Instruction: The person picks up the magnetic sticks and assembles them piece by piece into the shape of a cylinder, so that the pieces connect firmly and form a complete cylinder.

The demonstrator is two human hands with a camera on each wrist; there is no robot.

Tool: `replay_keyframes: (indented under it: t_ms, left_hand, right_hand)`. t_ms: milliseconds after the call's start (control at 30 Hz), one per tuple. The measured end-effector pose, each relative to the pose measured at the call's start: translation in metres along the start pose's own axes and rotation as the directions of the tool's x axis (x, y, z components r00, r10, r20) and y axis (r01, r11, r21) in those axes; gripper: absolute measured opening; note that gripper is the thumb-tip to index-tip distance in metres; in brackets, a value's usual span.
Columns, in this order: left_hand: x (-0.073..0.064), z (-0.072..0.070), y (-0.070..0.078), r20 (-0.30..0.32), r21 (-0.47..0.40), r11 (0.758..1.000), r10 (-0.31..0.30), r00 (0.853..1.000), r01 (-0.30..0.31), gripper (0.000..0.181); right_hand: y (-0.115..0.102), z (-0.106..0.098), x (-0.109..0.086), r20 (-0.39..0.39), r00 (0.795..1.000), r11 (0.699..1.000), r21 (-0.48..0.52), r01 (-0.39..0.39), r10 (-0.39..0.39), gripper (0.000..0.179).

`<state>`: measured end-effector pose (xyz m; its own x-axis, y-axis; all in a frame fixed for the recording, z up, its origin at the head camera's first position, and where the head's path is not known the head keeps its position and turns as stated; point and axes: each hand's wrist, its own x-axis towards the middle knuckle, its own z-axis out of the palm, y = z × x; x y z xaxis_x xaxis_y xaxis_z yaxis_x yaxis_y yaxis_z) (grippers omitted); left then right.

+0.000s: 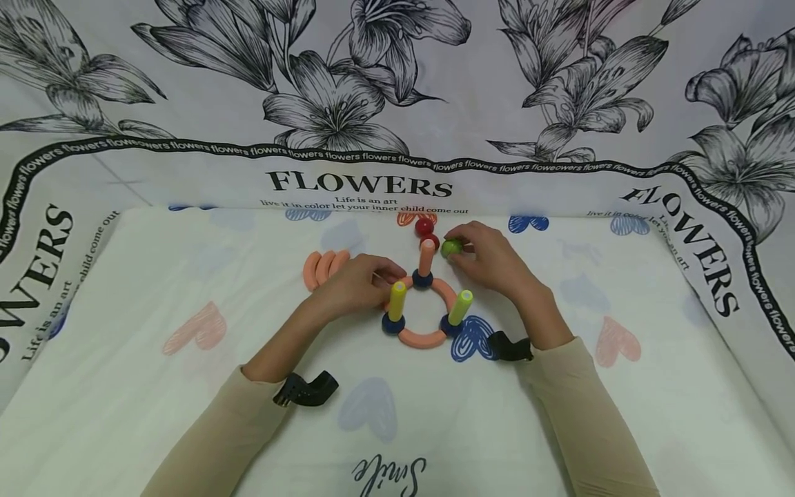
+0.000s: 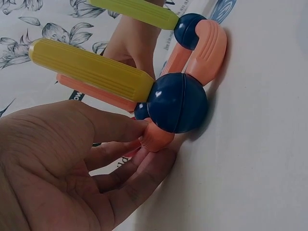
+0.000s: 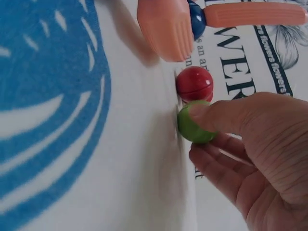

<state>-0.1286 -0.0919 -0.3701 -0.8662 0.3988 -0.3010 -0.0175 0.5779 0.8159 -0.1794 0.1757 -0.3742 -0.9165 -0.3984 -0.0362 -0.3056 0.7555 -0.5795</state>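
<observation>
A ring of curved orange pieces [image 1: 422,339] joined by navy balls [image 1: 393,324] lies on the white cloth. From the balls rise a yellow rod [image 2: 91,70], a yellow-green rod [image 1: 460,308] and an orange rod [image 1: 426,258]. My left hand [image 1: 357,283] pinches the curved orange piece [image 2: 157,136] on the ring's left side, thumb above and fingers below. Behind the ring, my right hand [image 1: 491,257] pinches a green ball [image 3: 196,122] between thumb and fingers. Right beside the green ball is a red ball [image 3: 195,83], with another red ball [image 1: 424,227] farther back.
Several loose curved orange pieces [image 1: 324,268] lie side by side left of the ring, close to my left forearm. The heart-printed cloth [image 1: 248,428] covers the table. Behind it hangs a flower-printed cloth [image 1: 236,117].
</observation>
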Motion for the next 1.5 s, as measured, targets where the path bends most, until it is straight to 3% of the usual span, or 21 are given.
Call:
replay_keyframes:
  t_ms: [300,467,767,1000,1167,1367,1500]
  left_hand:
    - [0.0,-0.002,0.0,-0.002,-0.008,1.0,0.002,1.0,-0.002,0.035]
    - [0.0,-0.002,0.0,0.004,-0.031,0.999,0.007,1.0,-0.007,0.034]
    - [0.0,-0.006,-0.002,-0.006,-0.036,0.999,-0.02,1.0,0.019,0.034]
    - [-0.002,-0.005,-0.004,-0.004,-0.045,0.999,-0.006,1.0,0.006,0.033]
    - [-0.001,-0.002,-0.003,0.007,-0.043,0.999,0.01,1.0,-0.01,0.033]
    - [0.001,0.0,-0.001,0.008,-0.029,0.999,0.019,1.0,-0.019,0.03]
    - [0.001,-0.002,-0.003,0.009,-0.029,1.0,0.007,1.0,-0.007,0.031]
  right_hand:
    - [0.003,-0.011,-0.006,-0.07,0.996,0.997,0.05,0.057,-0.053,0.037]
    - [-0.004,-0.024,-0.014,-0.143,0.984,0.992,0.051,0.113,-0.105,0.037]
    - [-0.03,-0.041,-0.026,-0.26,0.944,0.972,0.064,0.226,-0.203,0.041]
    - [-0.065,-0.05,-0.045,-0.336,0.887,0.921,0.115,0.373,-0.317,0.036]
    - [-0.08,-0.051,-0.059,-0.347,0.87,0.896,0.148,0.419,-0.349,0.037]
    - [-0.098,-0.045,-0.077,-0.287,0.852,0.84,0.206,0.501,-0.438,0.042]
    - [-0.108,-0.04,-0.079,-0.257,0.855,0.83,0.23,0.508,-0.451,0.041]
